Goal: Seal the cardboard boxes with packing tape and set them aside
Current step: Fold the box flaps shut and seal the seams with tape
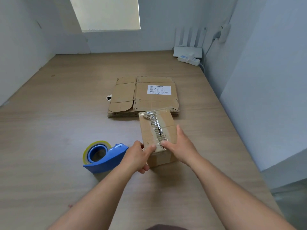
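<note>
A small cardboard box stands on the wooden table, with wrinkled clear tape running along its top seam. My left hand holds the box's near left corner, thumb on the top edge and fingers curled down its side. My right hand grips the near right side, its forefinger pressing on the tape end at the near edge. A blue tape dispenser with a roll of clear tape lies on the table just left of my left hand.
A stack of flattened cardboard boxes, the top one bearing a white shipping label, lies just beyond the small box. A white router and a power strip sit at the far right corner. Walls close in left, back and right.
</note>
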### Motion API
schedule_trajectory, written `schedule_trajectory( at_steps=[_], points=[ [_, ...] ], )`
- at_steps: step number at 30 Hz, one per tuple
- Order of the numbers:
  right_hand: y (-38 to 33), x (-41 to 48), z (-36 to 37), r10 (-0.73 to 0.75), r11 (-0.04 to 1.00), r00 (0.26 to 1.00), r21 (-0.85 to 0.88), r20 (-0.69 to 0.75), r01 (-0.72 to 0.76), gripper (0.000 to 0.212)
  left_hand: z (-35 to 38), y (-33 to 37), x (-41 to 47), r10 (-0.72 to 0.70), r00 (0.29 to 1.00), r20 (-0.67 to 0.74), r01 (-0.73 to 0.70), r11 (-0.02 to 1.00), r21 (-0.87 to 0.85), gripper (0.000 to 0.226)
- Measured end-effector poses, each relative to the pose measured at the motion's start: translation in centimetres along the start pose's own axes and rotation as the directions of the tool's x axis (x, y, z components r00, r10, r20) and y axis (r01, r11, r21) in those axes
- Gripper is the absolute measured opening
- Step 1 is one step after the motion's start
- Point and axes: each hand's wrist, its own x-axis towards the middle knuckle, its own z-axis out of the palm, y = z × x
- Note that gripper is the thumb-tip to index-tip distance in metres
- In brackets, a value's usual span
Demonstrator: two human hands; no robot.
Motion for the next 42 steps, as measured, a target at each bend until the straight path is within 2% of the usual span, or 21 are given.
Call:
schedule_trajectory(
  at_steps=[2, 4, 6, 8, 10, 12, 14, 16, 19, 22, 24, 26, 27, 29, 32, 33, 37, 39, 42],
  points=[
    [0.4, 0.1, -0.1, 0.015, 1.000, 1.000, 0.025, 0.016, -0.015, 0.103, -0.3, -0.9, 0.3, 0.072, 0.995, -0.066, -0.076, 0.995, -0.057, 0.057],
    [0.6, 0.1, -0.1, 0.013, 0.999, 1.000, 0.035, 0.019, -0.013, 0.103, -1.1, -2.0, 0.4, 0.174, 0.951, -0.256, -0.198, 0.978, -0.072, 0.053],
    [0.5, 0.1, -0.1, 0.012, 0.999, 1.000, 0.035, 0.015, -0.012, 0.102, -2.3, -3.7, 0.7, 0.241, 0.857, -0.456, -0.226, 0.970, 0.089, 0.053],
    [0.4, 0.0, 0.1, 0.013, 0.999, 1.000, 0.041, 0.009, -0.013, 0.102, -3.3, -5.8, 1.5, 0.245, 0.802, -0.545, -0.108, 0.956, 0.272, 0.067],
    [0.4, 0.0, 0.1, 0.018, 0.999, 1.000, 0.047, 0.007, -0.019, 0.103, -3.9, -7.6, 2.2, 0.159, 0.854, -0.495, 0.061, 0.915, 0.399, 0.080],
    [0.2, 0.0, 0.1, 0.028, 0.998, 1.000, 0.058, 0.008, -0.028, 0.102, -3.9, -8.7, 2.7, 0.054, 0.927, -0.372, 0.167, 0.828, 0.535, 0.081],
    [0.1, -0.1, 0.4, 0.036, 0.996, 0.999, 0.079, 0.000, -0.036, 0.101, -4.1, -9.3, 3.3, 0.027, 0.951, -0.309, 0.176, 0.773, 0.610, 0.072],
    [-0.4, -0.5, 1.1, 0.044, 0.996, 0.999, 0.079, -0.013, -0.043, 0.099, -4.9, -9.2, 3.9, 0.000, 0.961, -0.277, 0.169, 0.792, 0.587, 0.057],
    [-0.8, -0.9, 1.8, 0.065, 0.995, 0.998, 0.080, -0.010, -0.064, 0.099, -7.2, -9.6, 4.8, -0.013, 0.980, -0.200, 0.117, 0.848, 0.517, 0.046],
    [-0.5, -0.7, 0.8, 0.085, 0.995, 0.996, 0.056, -0.032, -0.084, 0.091, -9.4, -9.5, 4.4, 0.101, 0.982, -0.161, -0.051, 0.956, 0.288, 0.039],
    [-1.0, -1.0, -0.1, 0.009, 0.998, 0.987, -0.053, -0.158, -0.017, 0.079, -10.8, -8.3, 3.1, 0.192, 0.972, -0.137, -0.177, 0.977, 0.117, 0.031],
    [-2.6, -1.6, -1.0, -0.154, 0.987, 0.952, -0.080, -0.265, 0.137, 0.061, -12.0, -6.8, 1.6, 0.271, 0.960, -0.077, -0.270, 0.963, 0.013, 0.033],
    [-3.7, -1.9, -1.4, -0.218, 0.976, 0.940, -0.041, -0.262, 0.215, 0.053, -12.3, -6.0, 0.9, 0.308, 0.950, -0.050, -0.309, 0.951, -0.007, 0.036],
    [-5.9, -2.6, -1.9, -0.285, 0.941, 0.945, 0.139, -0.160, 0.308, 0.044, -12.5, -4.6, -0.5, 0.368, 0.930, -0.013, -0.368, 0.929, -0.026, 0.037],
    [-8.0, -3.3, -1.8, -0.358, 0.882, 0.934, 0.335, 0.015, 0.333, 0.041, -12.3, -3.1, -1.8, 0.433, 0.901, 0.035, -0.432, 0.901, -0.033, 0.037],
    [-8.3, -3.4, -1.6, -0.383, 0.865, 0.923, 0.356, 0.016, 0.353, 0.035, -12.2, -2.8, -2.1, 0.444, 0.894, 0.055, -0.444, 0.896, -0.022, 0.038],
    [-8.3, -3.7, -1.3, -0.440, 0.804, 0.888, 0.383, -0.131, 0.455, 0.010, -11.9, -2.2, -2.6, 0.448, 0.884, 0.131, -0.456, 0.890, 0.030, 0.033],
    [-7.9, -4.0, -1.2, -0.441, 0.800, 0.882, 0.373, -0.165, 0.470, 0.011, -11.6, -2.1, -2.9, 0.433, 0.889, 0.153, -0.441, 0.897, 0.024, 0.035],
    [-7.5, -4.2, -1.3, -0.393, 0.806, 0.898, 0.397, -0.195, 0.439, 0.018, -11.3, -1.6, -3.5, 0.407, 0.893, 0.191, -0.415, 0.910, 0.006, 0.060]
  ],
)
